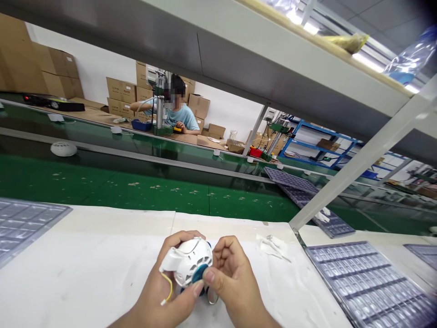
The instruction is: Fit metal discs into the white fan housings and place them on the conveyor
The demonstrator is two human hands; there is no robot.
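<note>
Both my hands hold a small round white plastic housing [189, 260] with slotted vents, just above the white work surface [85, 269] near its front edge. My left hand [165, 294] wraps round the housing from the left and below, its fingers closed on it. My right hand [229, 278] is closed too, its thumb pressing a blue round part [199, 274] at the housing's lower edge. A thin yellow wire [168, 288] hangs from the housing over my left hand.
A green conveyor belt [136, 189] runs across behind the work surface, carrying a white round housing [63, 148] at left. Grey moulded trays lie at left [23, 223] and right [368, 282]. A slanted metal post [351, 171] rises at right. A person [175, 111] works opposite.
</note>
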